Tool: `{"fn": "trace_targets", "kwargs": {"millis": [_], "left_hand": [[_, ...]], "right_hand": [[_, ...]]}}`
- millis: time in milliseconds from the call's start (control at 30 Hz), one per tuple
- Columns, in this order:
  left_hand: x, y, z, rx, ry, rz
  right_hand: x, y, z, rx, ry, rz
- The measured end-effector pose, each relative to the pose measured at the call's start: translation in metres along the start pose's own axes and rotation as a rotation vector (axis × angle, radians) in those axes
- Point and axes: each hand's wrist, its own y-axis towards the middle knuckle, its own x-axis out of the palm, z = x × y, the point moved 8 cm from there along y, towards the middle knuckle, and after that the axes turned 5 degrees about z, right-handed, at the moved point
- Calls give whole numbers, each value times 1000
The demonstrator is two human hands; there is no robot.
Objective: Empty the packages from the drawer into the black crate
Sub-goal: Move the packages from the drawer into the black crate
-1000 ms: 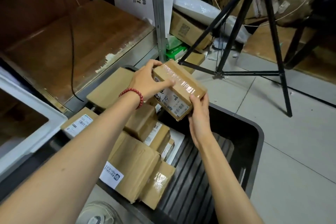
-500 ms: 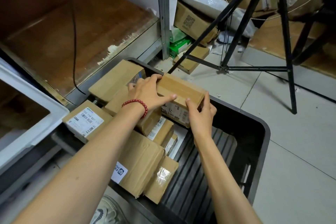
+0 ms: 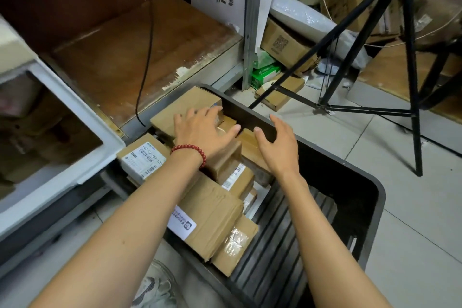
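Note:
The black crate (image 3: 370,210) stands on the floor, its left half piled with several brown cardboard packages (image 3: 212,212). The package just set down (image 3: 251,144) lies near the crate's far wall, mostly hidden under my hands. My left hand (image 3: 202,130), with a red bead bracelet on its wrist, lies flat with spread fingers on the packages at the far left corner. My right hand (image 3: 280,142) hovers open just above that package, fingers straight, holding nothing. The white drawer (image 3: 75,157) is open at the left, its inside blurred.
A black tripod (image 3: 410,97) stands on the tiled floor right of the crate. A brown shelf board (image 3: 140,57) with a black cable runs behind. Cardboard boxes (image 3: 282,42) and a green pack (image 3: 265,74) lie by the metal upright. A shoe (image 3: 152,287) is at the bottom edge.
Both hands lowered the taped package from above the crate onto the pile at the far side, then let go. Fingers are now spread flat.

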Motion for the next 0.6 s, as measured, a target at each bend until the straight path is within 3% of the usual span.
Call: {"fn": "trace_targets", "kwargs": {"millis": [267, 600], "left_hand": [[-44, -30, -63, -50, 112, 2], [-108, -133, -194, -325, 216, 21]], "right_hand": [[36, -40, -99, -347, -125, -187], [89, -116, -189, -603, -219, -379]]}}
